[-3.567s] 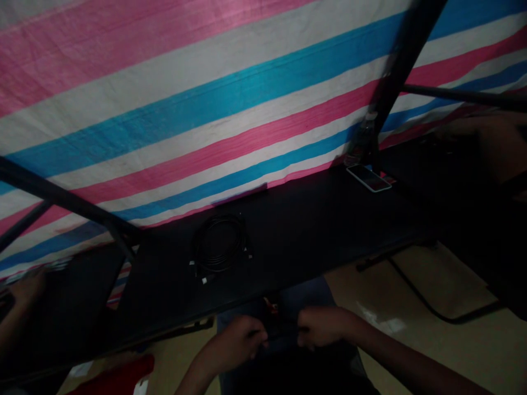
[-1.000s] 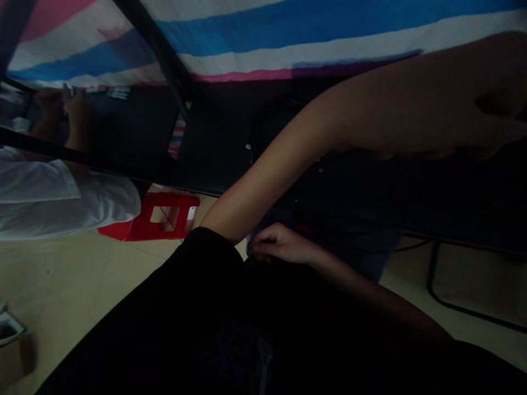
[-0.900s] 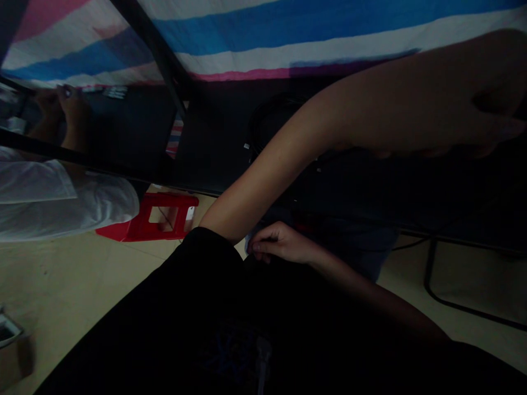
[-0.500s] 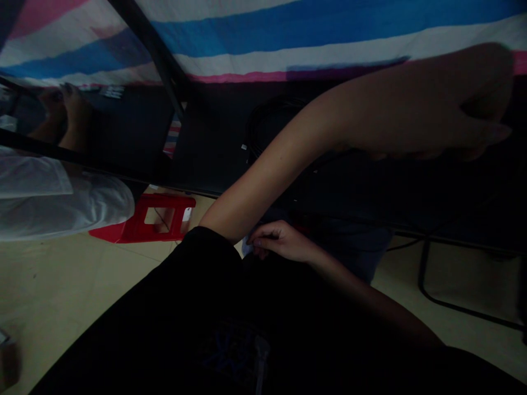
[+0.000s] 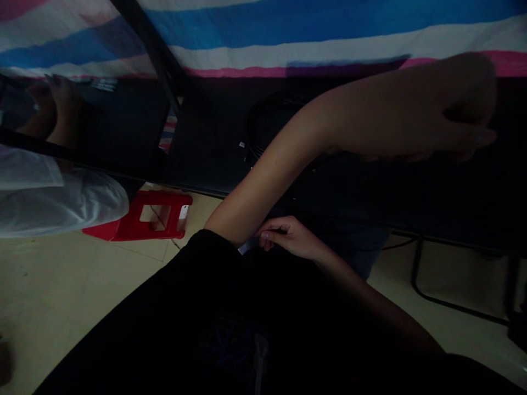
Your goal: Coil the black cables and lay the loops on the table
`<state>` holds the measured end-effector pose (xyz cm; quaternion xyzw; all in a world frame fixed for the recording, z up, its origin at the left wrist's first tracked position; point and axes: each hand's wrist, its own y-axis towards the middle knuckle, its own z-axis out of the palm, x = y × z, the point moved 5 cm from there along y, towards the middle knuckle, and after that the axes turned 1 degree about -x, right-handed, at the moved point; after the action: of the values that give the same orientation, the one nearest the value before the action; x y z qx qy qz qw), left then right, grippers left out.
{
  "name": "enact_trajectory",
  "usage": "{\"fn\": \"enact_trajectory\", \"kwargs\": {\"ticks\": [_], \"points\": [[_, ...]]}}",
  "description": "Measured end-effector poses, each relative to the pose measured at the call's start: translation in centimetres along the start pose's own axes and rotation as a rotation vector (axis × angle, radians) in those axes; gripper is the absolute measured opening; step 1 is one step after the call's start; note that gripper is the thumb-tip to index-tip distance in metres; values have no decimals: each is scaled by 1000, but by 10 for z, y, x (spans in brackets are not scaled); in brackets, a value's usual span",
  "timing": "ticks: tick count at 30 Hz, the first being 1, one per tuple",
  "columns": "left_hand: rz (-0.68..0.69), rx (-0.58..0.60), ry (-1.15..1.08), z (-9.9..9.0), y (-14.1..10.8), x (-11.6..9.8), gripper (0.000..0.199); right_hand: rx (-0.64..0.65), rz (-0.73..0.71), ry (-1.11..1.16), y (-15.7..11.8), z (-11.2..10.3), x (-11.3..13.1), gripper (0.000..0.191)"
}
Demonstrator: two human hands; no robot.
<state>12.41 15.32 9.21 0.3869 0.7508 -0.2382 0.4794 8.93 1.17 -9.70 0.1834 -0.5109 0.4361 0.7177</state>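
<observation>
My left hand [image 5: 444, 112] reaches far to the right over the black table [image 5: 206, 159], with its wrist bent and its fingers curled. Its fingertips are mostly hidden in the dark, and anything between them cannot be made out. Close to my left elbow, my right hand [image 5: 288, 236] is loosely closed in front of my dark shirt [image 5: 263, 307], with nothing visible in it. A coiled black cable [image 5: 251, 129] lies on the table, partly covered by my left forearm.
Striped cloth [image 5: 255, 27] hangs behind the table. A black frame post [image 5: 150, 49] stands at the upper left. At the left are another person's hands [image 5: 61, 104] and white sleeve [image 5: 82, 200], above a red stool [image 5: 152, 216]. Below right is a metal leg frame [image 5: 453, 310].
The view has shifted slightly. My left hand appears a little further left and my right hand slightly further right, its fingertips nearer my left forearm. Both hands keep nearly the same shape.
</observation>
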Motion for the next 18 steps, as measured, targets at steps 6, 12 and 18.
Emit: {"fn": "enact_trajectory", "kwargs": {"ticks": [6, 12, 18], "points": [[34, 24, 43, 1, 1, -1, 18, -25, 6, -5, -7, -7, 3, 30], [56, 36, 39, 2, -1, -3, 19, -38, 8, 13, -15, -16, 9, 26], [81, 37, 16, 3, -2, -1, 21, -25, 9, 139, -22, -11, 16, 23]]}}
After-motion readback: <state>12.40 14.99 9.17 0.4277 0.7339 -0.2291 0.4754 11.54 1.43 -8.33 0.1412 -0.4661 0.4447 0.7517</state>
